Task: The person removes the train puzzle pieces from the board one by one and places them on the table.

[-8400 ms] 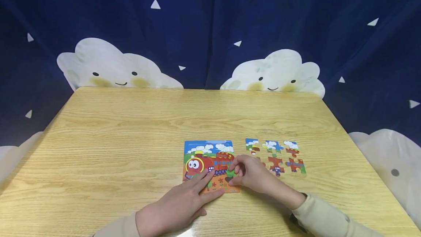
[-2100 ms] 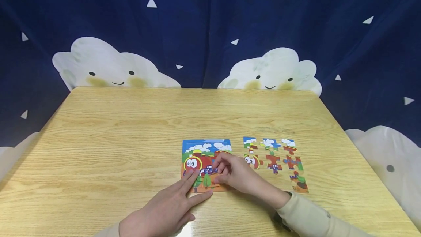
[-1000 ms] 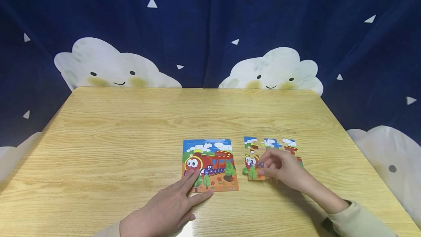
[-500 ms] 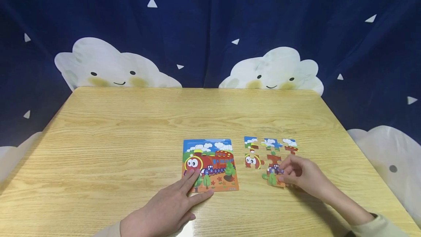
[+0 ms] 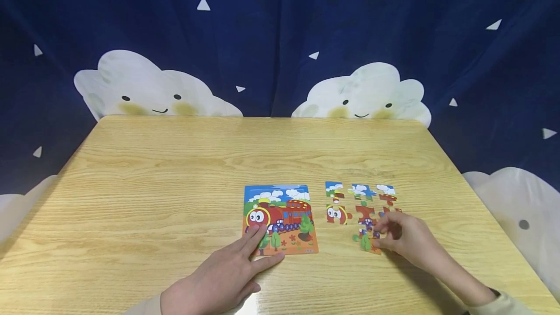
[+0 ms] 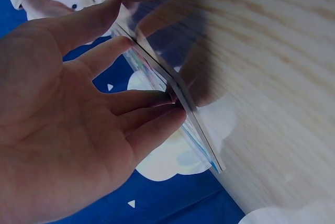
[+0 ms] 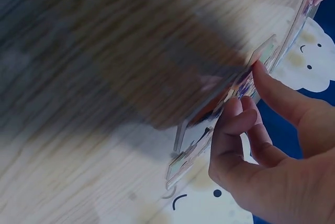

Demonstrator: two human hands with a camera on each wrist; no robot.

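Note:
In the head view, my left hand [image 5: 218, 276] rests on the lower left of a train picture puzzle board [image 5: 288, 220], fingers extended. The left wrist view shows the fingertips of this left hand [image 6: 78, 114] along the edge of the board [image 6: 167, 75]. To the right, my right hand [image 5: 409, 238] pinches a puzzle piece with a green tree [image 5: 365, 243] between thumb and fingers, low at the table, just below a red train piece [image 5: 365, 214]. The right wrist view has the right hand [image 7: 277, 150] from the side, pinching the piece near the tabletop.
Several jigsaw pieces lie in rows right of the board: a train-face piece [image 5: 336, 214], sky pieces [image 5: 334, 189], and a red piece [image 5: 389, 210] partly hidden by the right hand. The wooden table [image 5: 175, 174] ends at a dark blue curtain [image 5: 262, 38] with clouds.
My right hand has lifted the tree piece from the board and carried it right to below the red train piece. Earlier it pinched a green piece at the board's right side. The left hand stays on the board.

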